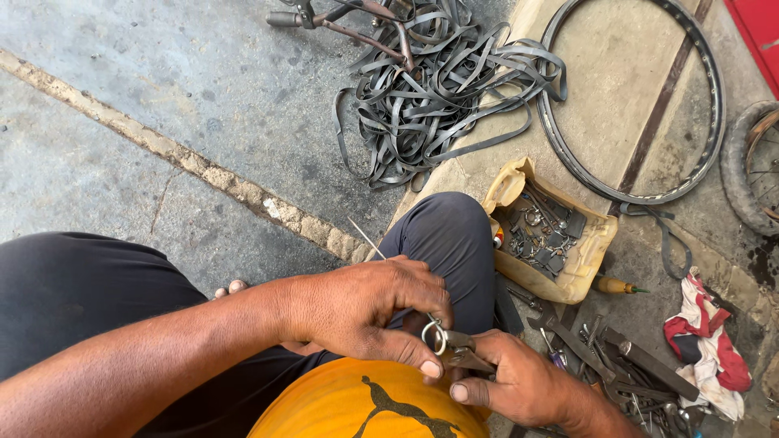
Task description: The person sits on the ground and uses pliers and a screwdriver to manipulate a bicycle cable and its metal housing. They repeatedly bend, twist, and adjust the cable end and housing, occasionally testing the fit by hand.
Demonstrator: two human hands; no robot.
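My left hand grips a thin metal spoke that sticks up past the fingers, and its thumb and forefinger pinch a small metal ring. My right hand is closed on a small dark metal tool that meets the ring. Both hands sit close together over my lap, above an orange shirt and dark trousers.
A cut yellow container of small metal parts lies to the right, beside loose wrenches and a red-and-white rag. A pile of black rubber strips, a bare wheel rim and a tyre lie on the concrete ahead.
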